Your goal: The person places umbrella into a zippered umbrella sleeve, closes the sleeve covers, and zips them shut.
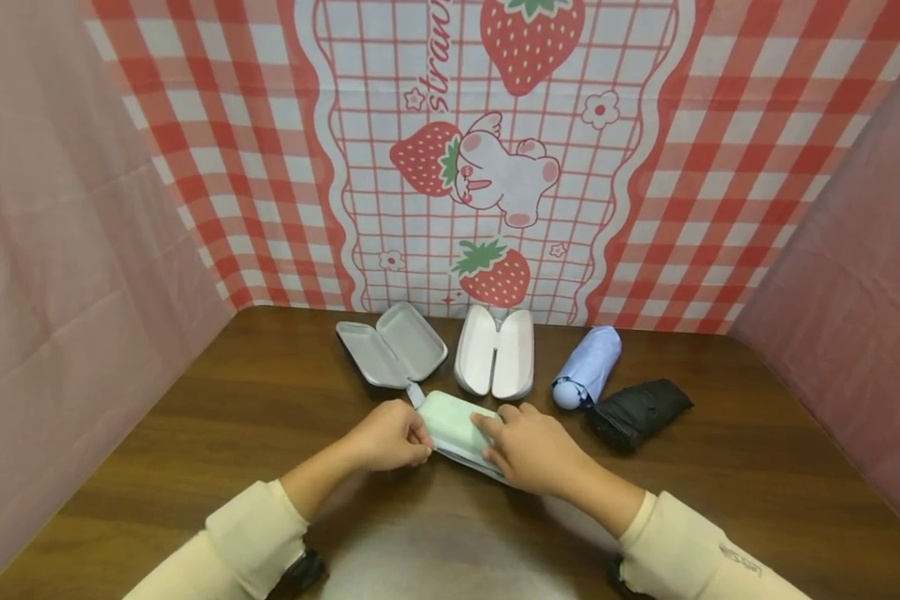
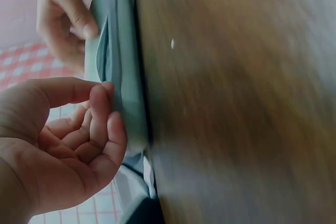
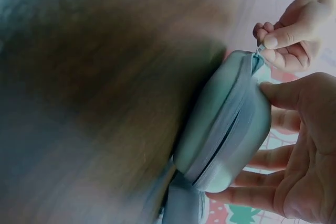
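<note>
A mint-green zippered glasses case (image 1: 450,417) lies on the table between both hands. My left hand (image 1: 393,437) pinches the small zipper pull (image 3: 261,49) at the case's left end, thumb against index finger. A slit shows along part of the zipper (image 2: 107,51), so the case is partly unzipped. My right hand (image 1: 536,454) holds the case near its right end, thumb on one side and spread fingers on the other. A grey strap (image 3: 181,203) shows at the end away from the left hand. What lies inside is hidden.
Behind the green case stand an open grey case (image 1: 412,342) and an open white case (image 1: 516,354). To the right lie a folded blue umbrella (image 1: 591,362) and a black pouch (image 1: 641,412). A checkered strawberry cloth (image 1: 270,167) hangs at the table's back edge.
</note>
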The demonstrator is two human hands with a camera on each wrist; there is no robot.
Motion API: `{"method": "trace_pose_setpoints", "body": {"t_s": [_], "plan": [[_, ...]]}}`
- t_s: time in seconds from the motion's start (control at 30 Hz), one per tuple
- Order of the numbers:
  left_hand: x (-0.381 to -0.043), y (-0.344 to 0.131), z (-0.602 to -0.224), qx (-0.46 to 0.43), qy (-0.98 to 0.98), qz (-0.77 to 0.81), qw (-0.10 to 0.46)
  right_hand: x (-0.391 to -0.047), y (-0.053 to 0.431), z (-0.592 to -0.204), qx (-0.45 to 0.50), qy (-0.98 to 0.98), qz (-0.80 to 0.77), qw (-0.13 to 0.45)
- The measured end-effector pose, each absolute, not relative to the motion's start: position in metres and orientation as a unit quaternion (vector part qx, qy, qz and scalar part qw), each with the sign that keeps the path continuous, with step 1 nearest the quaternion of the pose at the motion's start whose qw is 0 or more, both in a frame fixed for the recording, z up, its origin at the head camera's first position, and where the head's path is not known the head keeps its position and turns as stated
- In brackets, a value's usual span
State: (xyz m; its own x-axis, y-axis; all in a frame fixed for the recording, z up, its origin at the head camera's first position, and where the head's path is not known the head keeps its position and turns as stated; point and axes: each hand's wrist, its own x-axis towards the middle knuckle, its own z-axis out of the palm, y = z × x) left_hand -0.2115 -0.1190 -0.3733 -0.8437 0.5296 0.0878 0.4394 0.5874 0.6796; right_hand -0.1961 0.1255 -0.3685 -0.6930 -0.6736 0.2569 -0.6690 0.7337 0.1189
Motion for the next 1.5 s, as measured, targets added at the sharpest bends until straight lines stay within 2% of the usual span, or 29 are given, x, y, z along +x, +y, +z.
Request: {"method": "trace_pose_setpoints", "body": {"t_s": [0.1,0.37,0.6,0.73,0.9,1.0,1.27,1.5], "plan": [[-0.210,-0.112,-0.373,0.272,0.891,0.359,0.053,-0.197,0.124,-0.368,0.365,-0.920,-0.005,0.142],[-0.214,-0.117,-0.376,0.277,0.916,0.282,-0.067,-0.196,0.123,-0.362,0.370,-0.920,0.036,0.124],[-0.227,-0.124,-0.379,0.308,0.908,0.266,-0.105,-0.199,0.128,-0.349,0.424,-0.896,0.071,0.108],[-0.235,-0.125,-0.380,0.320,0.904,0.261,-0.113,-0.212,0.131,-0.344,0.479,-0.870,0.101,0.061],[-0.241,-0.124,-0.381,0.320,0.903,0.264,-0.109,-0.230,0.131,-0.344,0.507,-0.848,0.151,-0.024],[-0.243,-0.126,-0.382,0.328,0.899,0.271,-0.100,-0.235,0.132,-0.348,0.518,-0.838,0.164,-0.037],[-0.243,-0.128,-0.380,0.346,0.893,0.284,-0.047,-0.227,0.132,-0.362,0.505,-0.852,0.133,0.026],[-0.234,-0.133,-0.373,0.360,0.884,0.295,0.040,-0.210,0.125,-0.363,0.470,-0.875,0.093,0.063]]}}
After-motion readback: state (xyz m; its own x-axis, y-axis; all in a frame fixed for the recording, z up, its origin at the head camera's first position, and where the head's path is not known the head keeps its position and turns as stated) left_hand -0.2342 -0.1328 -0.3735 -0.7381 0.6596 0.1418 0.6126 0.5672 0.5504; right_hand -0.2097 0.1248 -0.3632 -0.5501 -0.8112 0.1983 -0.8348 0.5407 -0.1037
